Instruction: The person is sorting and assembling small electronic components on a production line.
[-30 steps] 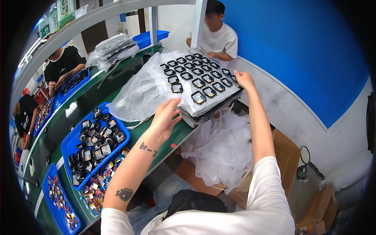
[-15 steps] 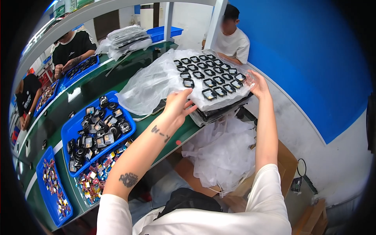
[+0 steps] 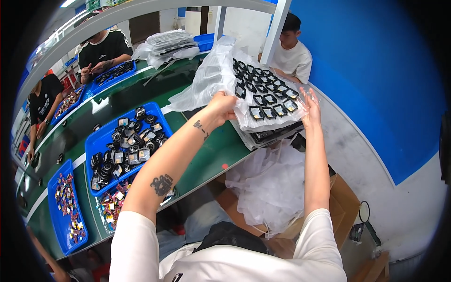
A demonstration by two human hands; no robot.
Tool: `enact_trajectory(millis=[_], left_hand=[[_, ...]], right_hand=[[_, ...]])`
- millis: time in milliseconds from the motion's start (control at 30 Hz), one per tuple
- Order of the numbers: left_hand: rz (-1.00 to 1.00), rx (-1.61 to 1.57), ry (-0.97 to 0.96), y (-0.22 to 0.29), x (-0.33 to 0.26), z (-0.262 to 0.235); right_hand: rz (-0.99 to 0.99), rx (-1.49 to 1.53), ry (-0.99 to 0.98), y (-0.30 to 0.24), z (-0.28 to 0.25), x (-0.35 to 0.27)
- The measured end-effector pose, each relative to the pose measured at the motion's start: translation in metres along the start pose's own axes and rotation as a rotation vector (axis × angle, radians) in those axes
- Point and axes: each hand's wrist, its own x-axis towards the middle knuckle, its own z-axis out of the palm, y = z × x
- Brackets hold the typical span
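Worker's bench, with the large blue bin [image 3: 95, 141] as landmark. To the bin's right, the white-lined sheet [image 3: 258, 126] bearing rows of black frames lies tilted atop a dark stack [image 3: 277, 135]. The left hand [image 3: 221, 107], between bin and sheet, pinches white film [image 3: 206, 77] at the sheet's near-left edge; the film rises beyond. The right hand [image 3: 310, 107], on the side farther from the bin, has fingers spread against clear film at the sheet's edge; whether it grips cannot be told. The left forearm crosses before the bin's near-right corner, hiding part of it. Beyond the bin are wrapped trays [image 3: 170, 44]; left of it, a narrow blue tray [image 3: 58, 230]; to its lower right, crumpled white film [image 3: 270, 188] in a carton [image 3: 345, 197].
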Motion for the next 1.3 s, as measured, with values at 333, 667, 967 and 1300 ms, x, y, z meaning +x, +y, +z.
enact_trajectory(millis=[333, 667, 967, 1300], left_hand=[[-0.021, 0.071, 0.086, 0.025, -0.032, -0.034], [0.054, 0.040, 0.166, 0.045, -0.079, -0.065], [0.151, -0.006, 0.248, 0.067, -0.168, -0.151], [0.127, -0.120, 0.537, 0.062, -0.375, -0.171]], right_hand=[[-0.070, 0.042, -0.161, 0.001, 0.058, -0.022], [-0.086, 0.055, -0.276, 0.011, 0.111, -0.042], [-0.028, 0.145, -0.446, 0.013, 0.197, -0.118], [0.222, 0.066, -0.678, 0.008, 0.243, -0.233]])
